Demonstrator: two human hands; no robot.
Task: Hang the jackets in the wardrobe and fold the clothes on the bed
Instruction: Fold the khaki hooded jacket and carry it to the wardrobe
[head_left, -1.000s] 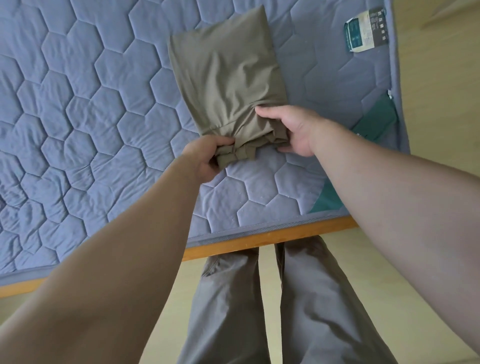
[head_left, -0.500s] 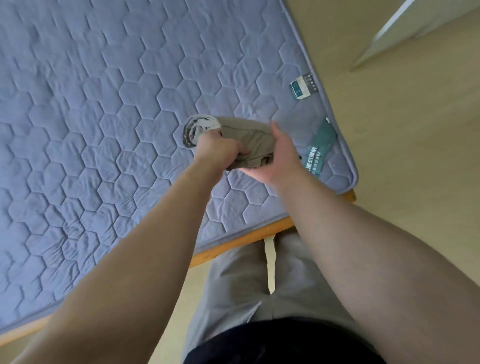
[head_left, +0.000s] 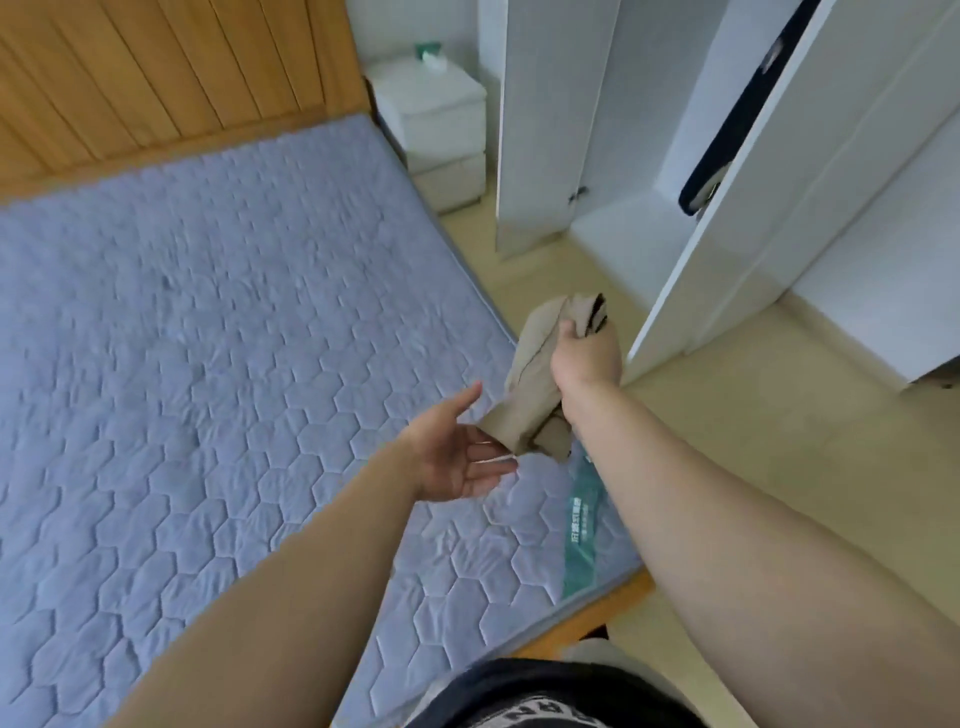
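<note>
1. Left hand (head_left: 457, 457): palm up above the near corner of the bed. Its fingers (head_left: 491, 467) are straight and spread and hold nothing. The fingertips lie just beside the lower edge of the folded garment; contact cannot be confirmed.
2. Folded garment (head_left: 532, 400): a compact tan bundle, off the mattress, in the air over the bed edge nearest the wardrobe.
3. Right hand (head_left: 589, 358): its fingers are curled round the upper part of the bundle and carry its weight.
4. Bed (head_left: 208, 364): quilted mattress. The bundle in hand is the only loose garment in view, so folding is judged complete or nearly so. One arm hides the near part of the mattress.
5. Wardrobe (head_left: 623, 228): doors open. A dark jacket (head_left: 730, 135) hangs inside, so at least one hanging step is judged done.
6. Remaining step, as judged: set the bundle down in its place.
7. Obstruction: the near wardrobe door (head_left: 691, 270) stands edge-on just beyond the right hand. The gap between the doors is open.
8. Far items: a white nightstand (head_left: 431, 109) and a wooden headboard (head_left: 156, 78), both well apart from the hands.
</note>
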